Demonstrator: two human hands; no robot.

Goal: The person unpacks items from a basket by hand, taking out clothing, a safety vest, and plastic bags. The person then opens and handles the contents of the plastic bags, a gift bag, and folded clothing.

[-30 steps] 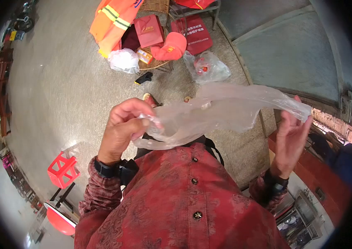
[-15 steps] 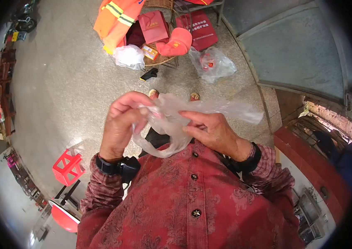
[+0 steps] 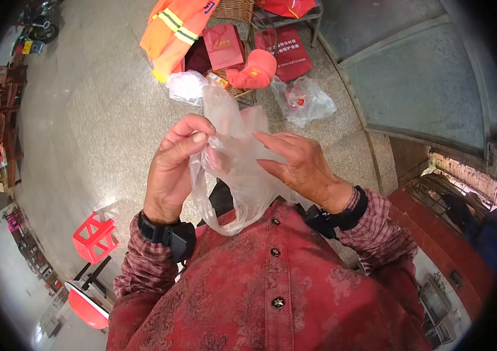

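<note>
A thin, clear plastic bag (image 3: 238, 169) hangs crumpled in front of my chest, one loop of it drooping toward the red shirt. My left hand (image 3: 177, 164) pinches its edge between thumb and forefinger. On the other side, my right hand (image 3: 306, 169) is beside the bag with thumb and forefinger apart; its fingertips are at or very near the film, and contact is hard to judge. Part of the bag lies behind the right hand, out of sight.
Ahead, a wicker chair (image 3: 234, 10) stands near an orange reflective jacket (image 3: 172, 35), a red gift bag (image 3: 223, 45) and a red cap (image 3: 255, 70). A clear bag with red contents (image 3: 304, 100) lies on the floor. A red stool (image 3: 94, 237) is at left.
The bag has swung from stretching out rightward to hanging more upright and spread open. My right thumb and forefinger have parted, while my left hand keeps its pinch.
</note>
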